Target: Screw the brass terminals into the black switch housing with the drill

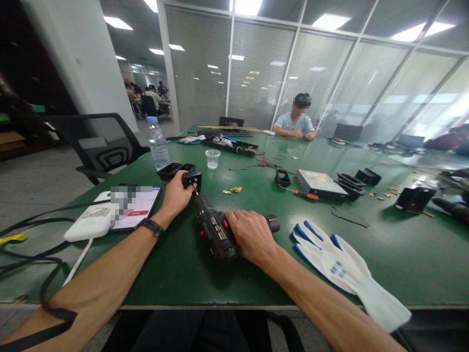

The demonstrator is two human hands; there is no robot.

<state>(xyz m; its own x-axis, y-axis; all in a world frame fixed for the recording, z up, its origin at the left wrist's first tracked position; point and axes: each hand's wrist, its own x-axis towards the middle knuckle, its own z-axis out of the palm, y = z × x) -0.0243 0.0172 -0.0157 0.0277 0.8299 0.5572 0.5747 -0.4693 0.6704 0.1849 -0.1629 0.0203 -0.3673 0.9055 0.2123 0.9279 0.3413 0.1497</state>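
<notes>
- While the left hand pinches the small black bracket on the table, fingers closed on it, the bracket sits at about 1 o'clock from that hand, touching its fingertips.
- Right hand wrapped around the cordless drill, grip closed on its body.
- Drill's long axis runs 11 o'clock to 5 o'clock; bit tip meets the bracket at the 11 o'clock end.
- Left hand nearer the bracket; right hand sits at 4 o'clock from it.
- White glove lies at 3 o'clock of the right hand, apart; phone at 9 o'clock of the left wrist.
</notes>
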